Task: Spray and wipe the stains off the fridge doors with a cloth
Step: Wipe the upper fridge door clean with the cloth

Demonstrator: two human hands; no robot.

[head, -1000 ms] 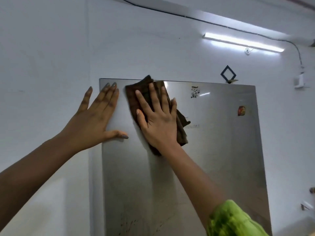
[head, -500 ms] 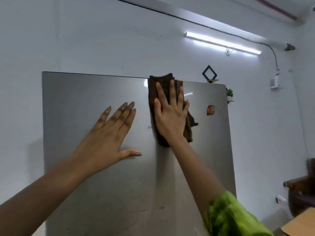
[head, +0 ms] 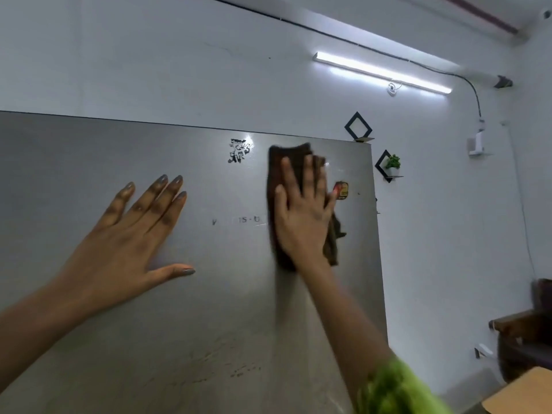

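Note:
The steel fridge door (head: 209, 309) fills the left and middle of the head view. My right hand (head: 301, 216) presses a dark brown cloth (head: 276, 174) flat against the door's upper right part, fingers straight and pointing up. My left hand (head: 131, 234) lies flat on the door to the left, fingers spread. A worn black sticker mark (head: 238, 150) sits near the top edge, left of the cloth. A red and yellow sticker (head: 342, 190) shows just right of my right hand. Dark streaky stains (head: 239, 372) mark the lower door. No spray bottle is in view.
White wall surrounds the fridge, with a tube light (head: 382, 73) above. Two black diamond wall shelves (head: 358, 128) hang right of the fridge, the lower one holding a small green plant (head: 392, 162). Dark wooden furniture (head: 525, 330) and a cardboard corner (head: 522, 395) are at lower right.
My right hand has slid the cloth rightward along the top of the door, uncovering the black sticker mark. My left hand has shifted right on the door too, still flat.

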